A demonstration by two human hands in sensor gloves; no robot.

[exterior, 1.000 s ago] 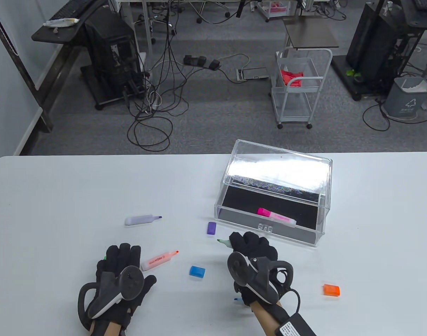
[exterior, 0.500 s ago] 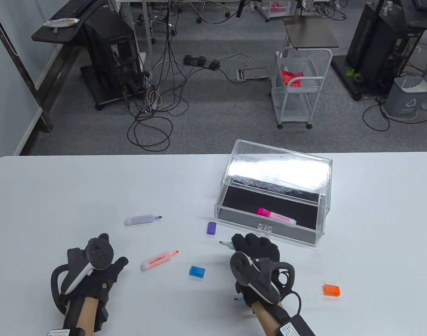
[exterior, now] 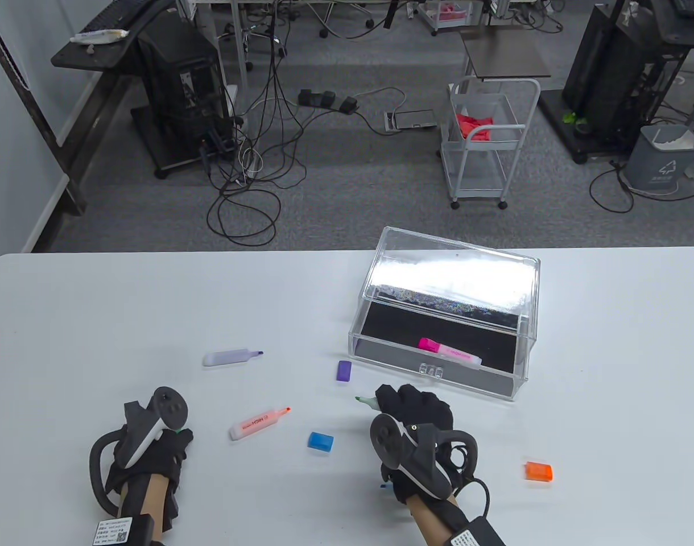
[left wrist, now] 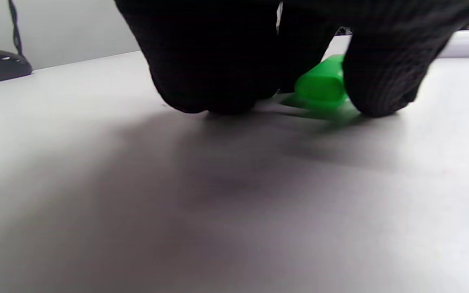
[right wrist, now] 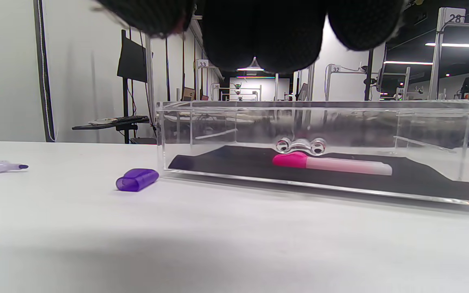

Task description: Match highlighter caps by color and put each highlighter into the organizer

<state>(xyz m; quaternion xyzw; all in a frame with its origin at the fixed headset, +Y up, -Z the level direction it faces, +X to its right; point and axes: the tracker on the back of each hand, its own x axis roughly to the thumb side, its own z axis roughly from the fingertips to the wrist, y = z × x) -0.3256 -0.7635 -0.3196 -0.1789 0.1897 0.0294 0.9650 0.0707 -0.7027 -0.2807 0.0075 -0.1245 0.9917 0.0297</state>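
Table view: clear organizer sits right of centre on the white table, one capped pink highlighter inside on its black liner. Right hand curls round the green highlighter just before it; left hand pinches the green cap against the tabletop. Beyond, grey carpet, cables and a white cart.

Capped pink highlighter inside organizer
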